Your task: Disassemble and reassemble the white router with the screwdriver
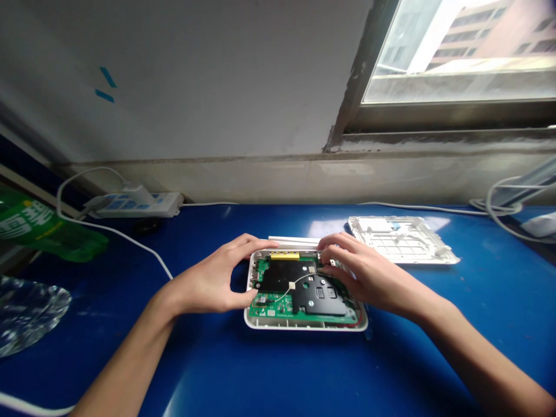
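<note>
An opened white device housing [304, 327] lies in front of me, with a green circuit board [284, 310] inside. Black plates [278, 277] cover much of the board, a thin pale wire crosses them, and a yellow connector [285, 256] sits at the back edge. My left hand [217, 278] grips the housing's left side, thumb at the near left edge and fingers at the back. My right hand [358, 269] reaches over the right part, its curled fingertips at the back right of the board; whether they pinch anything there is hidden.
A white cover [402, 240] lies at the back right. Behind the left hand are a power strip [160, 204] and white cable. A green bottle [47, 229] and clear plastic [30, 313] are at the left. The wall and window bound the blue table [260, 376].
</note>
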Available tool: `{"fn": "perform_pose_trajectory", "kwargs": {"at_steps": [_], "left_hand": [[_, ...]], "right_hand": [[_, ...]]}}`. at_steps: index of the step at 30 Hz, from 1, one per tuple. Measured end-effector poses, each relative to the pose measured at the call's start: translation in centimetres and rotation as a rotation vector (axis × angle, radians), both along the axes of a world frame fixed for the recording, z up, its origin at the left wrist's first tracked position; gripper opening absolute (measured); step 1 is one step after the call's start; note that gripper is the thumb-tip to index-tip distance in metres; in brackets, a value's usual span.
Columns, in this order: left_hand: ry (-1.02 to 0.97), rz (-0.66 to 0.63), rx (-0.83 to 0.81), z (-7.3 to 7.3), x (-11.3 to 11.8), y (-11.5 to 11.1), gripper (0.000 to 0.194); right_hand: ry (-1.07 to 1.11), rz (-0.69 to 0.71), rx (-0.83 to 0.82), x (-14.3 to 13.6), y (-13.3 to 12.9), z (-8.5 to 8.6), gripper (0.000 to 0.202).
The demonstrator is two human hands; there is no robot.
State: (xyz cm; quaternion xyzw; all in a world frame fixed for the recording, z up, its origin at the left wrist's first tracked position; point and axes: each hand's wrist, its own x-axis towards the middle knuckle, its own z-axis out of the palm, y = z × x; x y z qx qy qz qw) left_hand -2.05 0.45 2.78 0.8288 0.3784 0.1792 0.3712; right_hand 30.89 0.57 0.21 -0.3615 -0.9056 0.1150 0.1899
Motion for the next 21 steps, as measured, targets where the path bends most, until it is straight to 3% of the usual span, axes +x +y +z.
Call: {"fn": "perform_pose_trajectory", "kwargs": {"at_steps": [13,21], "left_hand": [[-0.01,-0.002,-0.026,-0.02,-0.18,0.06,0.081],[0.004,0.007,-0.008,0.0,-0.03,0.17,0.079]], "right_hand": [[-0.016,0.018,0.155,-0.57,0.23,-0.2,0.001],[-0.085,0.026,0.132,-0.51,0.24,-0.13,0.007]]}}
